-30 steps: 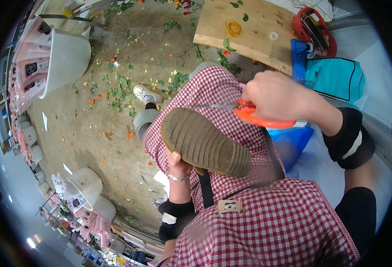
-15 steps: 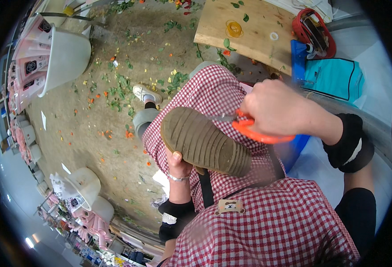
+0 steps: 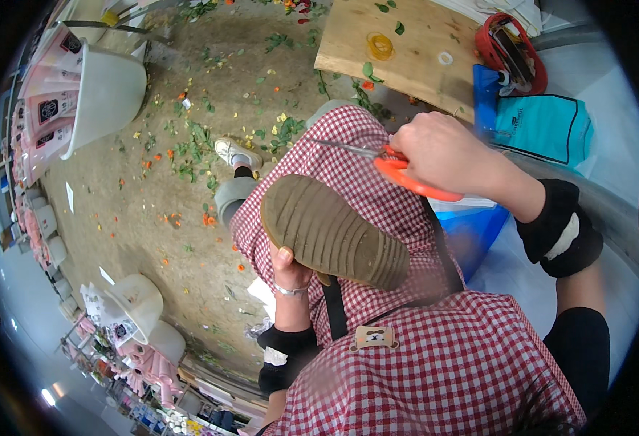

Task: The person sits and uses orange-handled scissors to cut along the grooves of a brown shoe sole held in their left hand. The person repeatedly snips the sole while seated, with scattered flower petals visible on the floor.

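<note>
The left hand holds a shoe with a brown, ridged bottom. The bottom faces up, over the red and white checked apron. The thumb presses on the edge of the shoe — the other fingers are tucked behind it, so I cannot tell just how they sit.

The right hand is curled tight around a pair of scissors with orange handles. The scissors are up above the shoe in the view, over the apron, and their thin grey blades point left. The blades look near the shoe but not on it. I cannot tell how wide the blades are.

A little bear tag is on the front of the apron. Past the right hand is a wooden table with yellow rubber bands and a small white ring on it. By the table's right end are a red basket and a blue-green bag.

On the floor lie green leaves and orange petals. The person's white shoe is there too — and a big white bucket stands far to the left.
</note>
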Tool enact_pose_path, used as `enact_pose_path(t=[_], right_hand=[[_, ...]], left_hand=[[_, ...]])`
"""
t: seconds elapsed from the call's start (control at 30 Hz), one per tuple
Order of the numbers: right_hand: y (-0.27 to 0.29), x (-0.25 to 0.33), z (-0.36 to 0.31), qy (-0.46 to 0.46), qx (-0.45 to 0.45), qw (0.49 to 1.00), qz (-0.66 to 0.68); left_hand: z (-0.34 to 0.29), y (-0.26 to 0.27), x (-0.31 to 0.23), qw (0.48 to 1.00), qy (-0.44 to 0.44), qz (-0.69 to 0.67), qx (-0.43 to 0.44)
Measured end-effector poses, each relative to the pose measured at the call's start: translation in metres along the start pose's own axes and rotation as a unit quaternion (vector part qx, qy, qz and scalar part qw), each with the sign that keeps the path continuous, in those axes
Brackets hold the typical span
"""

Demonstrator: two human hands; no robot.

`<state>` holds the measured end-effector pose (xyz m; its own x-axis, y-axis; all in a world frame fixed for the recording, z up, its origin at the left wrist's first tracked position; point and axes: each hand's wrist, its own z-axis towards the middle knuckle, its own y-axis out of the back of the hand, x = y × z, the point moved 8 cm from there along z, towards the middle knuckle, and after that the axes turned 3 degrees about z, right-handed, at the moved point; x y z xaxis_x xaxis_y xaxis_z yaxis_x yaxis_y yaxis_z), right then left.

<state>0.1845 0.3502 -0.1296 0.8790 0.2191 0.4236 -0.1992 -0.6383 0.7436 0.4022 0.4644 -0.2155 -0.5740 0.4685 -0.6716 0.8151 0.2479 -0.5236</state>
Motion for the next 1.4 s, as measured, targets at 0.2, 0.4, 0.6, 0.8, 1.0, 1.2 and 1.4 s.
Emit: enact_pose_path(t=[0.2, 0.4, 0.6, 0.8, 1.0, 1.2, 1.4], right_hand=[[-0.016, -0.003, -0.018, 0.055, -0.056, 0.996, 0.051], [-0.023, -0.003, -0.034, 0.103, -0.190, 0.969, 0.115], [-0.029, -0.021, -0.049, -0.023, -0.134, 0.973, 0.186], [-0.014, -0.034, -0.057, -0.014, -0.196, 0.956, 0.217], [-0.012, -0.033, -0.061, 0.063, -0.270, 0.915, 0.295], [-0.018, -0.023, -0.060, 0.166, -0.207, 0.860, 0.435], [-0.007, -0.015, -0.066, 0.187, -0.311, 0.868, 0.340]], left_hand=[[-0.001, 0.010, 0.004, 1.000, 0.003, -0.006, -0.001], [-0.008, 0.029, 0.005, 0.997, 0.004, 0.053, -0.057], [0.000, 0.002, -0.009, 0.993, -0.050, 0.005, 0.106], [0.005, 0.022, -0.009, 0.998, -0.034, 0.041, 0.045], [0.012, 0.043, -0.005, 0.999, 0.029, 0.025, 0.033], [0.022, 0.051, -0.008, 0.997, 0.000, 0.082, 0.004], [0.022, 0.055, -0.012, 0.994, -0.010, 0.113, 0.004]])
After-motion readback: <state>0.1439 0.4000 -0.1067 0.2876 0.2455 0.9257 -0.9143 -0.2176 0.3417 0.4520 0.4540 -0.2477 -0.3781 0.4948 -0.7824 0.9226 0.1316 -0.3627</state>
